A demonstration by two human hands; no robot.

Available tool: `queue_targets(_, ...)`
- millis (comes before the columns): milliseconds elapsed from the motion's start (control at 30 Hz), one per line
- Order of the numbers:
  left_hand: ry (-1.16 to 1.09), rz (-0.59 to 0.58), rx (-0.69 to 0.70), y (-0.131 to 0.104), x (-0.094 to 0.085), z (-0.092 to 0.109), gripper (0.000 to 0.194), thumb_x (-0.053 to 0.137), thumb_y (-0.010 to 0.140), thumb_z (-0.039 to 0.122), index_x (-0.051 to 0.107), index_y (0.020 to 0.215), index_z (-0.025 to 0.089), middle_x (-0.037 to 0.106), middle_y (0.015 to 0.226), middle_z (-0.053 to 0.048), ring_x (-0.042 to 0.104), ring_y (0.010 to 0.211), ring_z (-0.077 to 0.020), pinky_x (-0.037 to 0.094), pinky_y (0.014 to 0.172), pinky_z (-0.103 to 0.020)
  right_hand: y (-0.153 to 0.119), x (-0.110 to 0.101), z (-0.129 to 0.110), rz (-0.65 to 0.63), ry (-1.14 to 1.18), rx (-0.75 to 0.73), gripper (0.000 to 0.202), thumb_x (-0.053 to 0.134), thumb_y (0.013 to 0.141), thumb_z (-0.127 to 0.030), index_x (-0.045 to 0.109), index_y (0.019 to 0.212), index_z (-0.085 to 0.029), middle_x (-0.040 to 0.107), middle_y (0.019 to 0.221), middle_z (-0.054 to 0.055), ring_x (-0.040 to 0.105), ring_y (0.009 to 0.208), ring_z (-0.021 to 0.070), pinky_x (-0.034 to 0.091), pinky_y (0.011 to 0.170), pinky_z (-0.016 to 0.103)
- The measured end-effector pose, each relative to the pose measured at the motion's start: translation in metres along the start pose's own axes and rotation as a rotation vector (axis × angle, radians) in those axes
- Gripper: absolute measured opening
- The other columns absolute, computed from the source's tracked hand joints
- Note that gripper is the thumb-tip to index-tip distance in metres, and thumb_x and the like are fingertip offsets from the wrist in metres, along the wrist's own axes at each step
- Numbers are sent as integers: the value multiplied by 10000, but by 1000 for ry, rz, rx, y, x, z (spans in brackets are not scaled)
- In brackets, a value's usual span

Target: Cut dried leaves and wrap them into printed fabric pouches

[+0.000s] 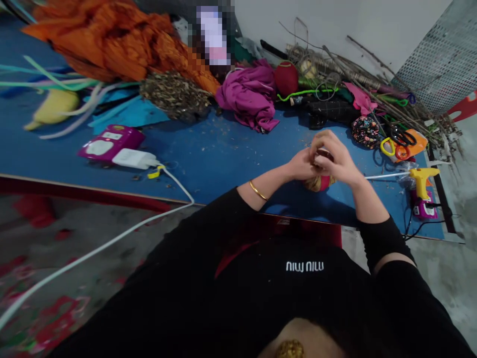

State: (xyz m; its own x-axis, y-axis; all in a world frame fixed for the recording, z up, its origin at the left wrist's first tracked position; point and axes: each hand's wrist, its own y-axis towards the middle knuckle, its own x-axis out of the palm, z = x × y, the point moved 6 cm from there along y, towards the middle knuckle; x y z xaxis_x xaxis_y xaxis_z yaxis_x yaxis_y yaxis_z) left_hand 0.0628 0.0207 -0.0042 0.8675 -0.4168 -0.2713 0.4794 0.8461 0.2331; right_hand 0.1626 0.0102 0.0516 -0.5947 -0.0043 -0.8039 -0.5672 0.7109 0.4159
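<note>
My left hand (302,165) is closed at the side of a small rounded bundle (320,183), tan with a red band, low over the blue table. My right hand (337,158) curls over the top of it from the other side, thumb and fingers bent. A dark red piece (324,153) shows between the fingers of both hands; whether it belongs to the bundle I cannot tell. My fingers cover most of the upper part. A yellow glue gun (423,180) lies to the right, beyond my right wrist.
Blue table (223,169) in front of me. Along its back lie orange cloth (108,40), dried leaves (175,95), magenta cloth (249,94), a red ball (286,78) and twigs (406,107). Scissors (401,141) lie right. A purple power strip (112,141) trails a white cable (112,242) off the front edge.
</note>
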Motion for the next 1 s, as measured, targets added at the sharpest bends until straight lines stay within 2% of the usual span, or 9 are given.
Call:
queue_targets(133,-301,166,-121,-32,-34,-9,310,858,662,438,741,788,180,785,984,-110,735,993,-279,585,1012,-433,3,-41,93,169,-248,432,593,584,943,-616,546,1374,-210,576,1300,167,586,1146,287,495,974,469)
queue_targets(200,-473,315,-223,-54,-63,-19,359,893,626,407,783,871,169,795,1032,-115,749,1026,-291,578,1056,-456,-3,-53,139,115,-503,705,688,695,884,-502,508,1426,-122,518,1373,269,588,1172,342,476,975,501)
queue_targets(300,-687,632,-264,-93,-111,-32,344,898,607,337,801,888,165,804,990,-84,753,1041,-295,577,1084,-472,-4,-45,173,-113,-660,769,712,656,894,-289,417,1533,-86,522,1371,318,620,1141,349,473,928,470)
queue_targets(400,-737,912,-153,-131,-142,-33,227,834,658,312,801,850,197,811,969,-38,739,1027,-262,580,1084,-439,-2,-37,173,-249,-734,719,582,472,946,-148,467,1528,-130,578,1329,292,644,1100,321,472,883,430)
queue_targets(500,-787,1039,-121,-164,-139,-30,221,782,698,353,802,875,222,812,993,-33,736,988,-243,618,995,-402,3,-45,153,-189,-769,721,447,391,960,-138,649,1324,-121,633,1235,261,663,1048,318,485,869,429)
queue_targets(633,-822,946,-196,-187,-104,-28,295,828,648,427,789,846,211,791,996,-76,736,1068,-293,609,1017,-418,37,-40,90,68,-612,486,427,441,914,-157,672,1272,-183,644,1230,180,643,1094,305,502,927,430)
queue_targets(733,-817,875,-152,-192,-92,-29,276,864,612,412,786,789,214,781,1003,-75,700,1186,-313,562,1100,-426,86,17,25,-30,-383,170,420,420,923,-139,670,1250,-221,654,1202,112,619,1131,258,489,948,371)
queue_targets(867,-792,806,-121,-190,-91,-30,240,848,635,393,801,797,222,782,1061,-85,675,1242,-342,506,1160,-485,157,129,-54,-255,-270,-177,381,363,1016,-200,620,1294,-237,637,1227,84,579,1136,235,456,928,328)
queue_targets(1000,-757,808,-132,-190,-94,-32,270,863,609,425,793,757,210,782,1035,-106,667,1244,-370,490,1171,-510,201,222,-89,-468,-321,-276,438,289,1032,-153,588,1352,-174,573,1365,167,541,1190,284,425,952,388)
